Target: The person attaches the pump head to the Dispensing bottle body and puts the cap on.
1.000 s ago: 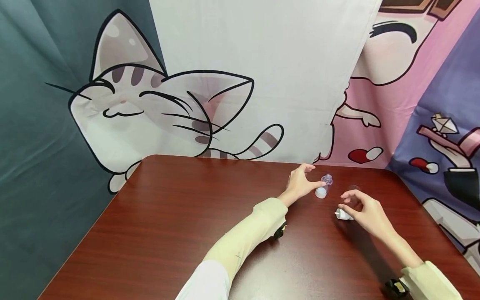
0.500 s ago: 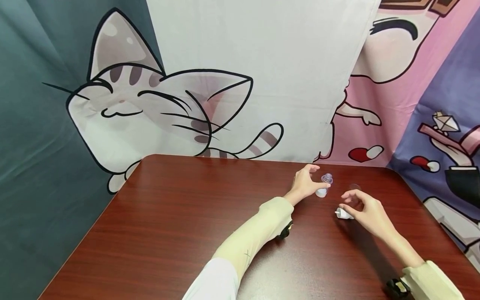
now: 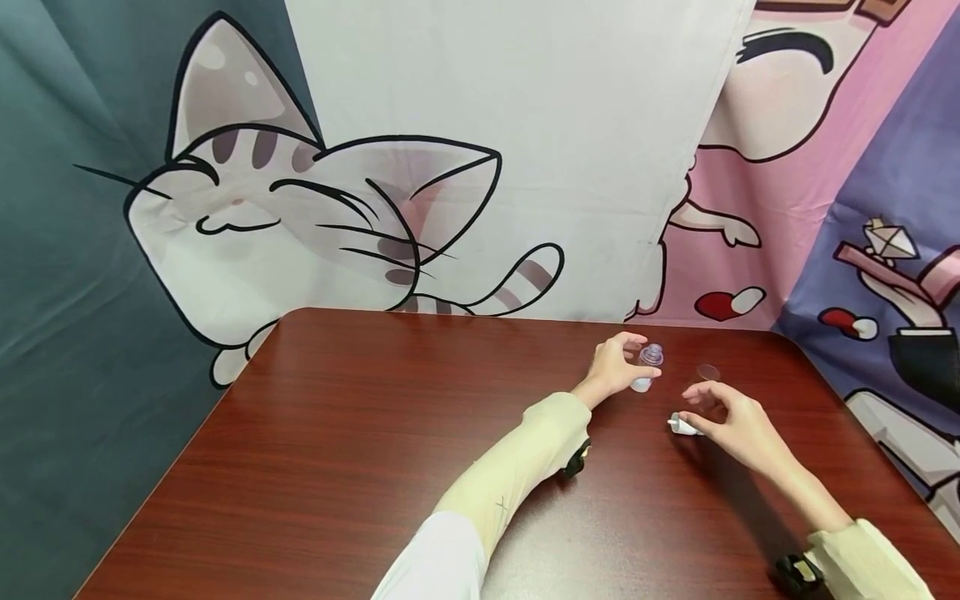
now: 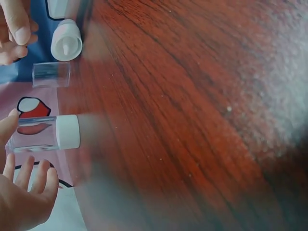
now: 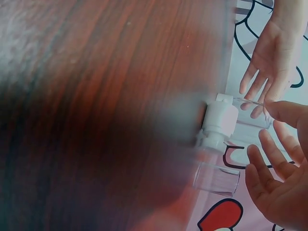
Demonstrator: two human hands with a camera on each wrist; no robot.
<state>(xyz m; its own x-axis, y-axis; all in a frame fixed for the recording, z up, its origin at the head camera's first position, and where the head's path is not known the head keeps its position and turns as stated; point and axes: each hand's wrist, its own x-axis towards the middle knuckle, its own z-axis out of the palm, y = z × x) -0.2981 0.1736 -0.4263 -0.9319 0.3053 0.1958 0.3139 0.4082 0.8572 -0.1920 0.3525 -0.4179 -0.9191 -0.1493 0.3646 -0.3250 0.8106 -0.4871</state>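
A small clear bottle [image 3: 650, 357] with a white base stands upright near the table's far side. My left hand [image 3: 617, 363] is beside it, thumb crossing in front and fingers spread behind; the left wrist view shows a gap between these fingers and the bottle [image 4: 36, 134]. A white pump top [image 3: 683, 424] lies on its side on the wood, its short stem visible inside the collar [image 4: 66, 43]. Over it hovers my right hand [image 3: 731, 423], fingers loosely bent with nothing between them. Behind that hand is a clear cap [image 3: 708, 372], partly hidden.
The brown wooden table [image 3: 360, 433] ends just beyond the bottle, against a white cloth backdrop [image 3: 525, 92] with a cartoon cat. A pink and blue printed cloth [image 3: 802, 192] hangs at the right. Each wrist wears a dark camera [image 3: 576, 460].
My left hand has moved slightly right, so its thumb now reaches across the bottle. My right hand, the pump top and the cap have stayed put; the head view has shifted a little.
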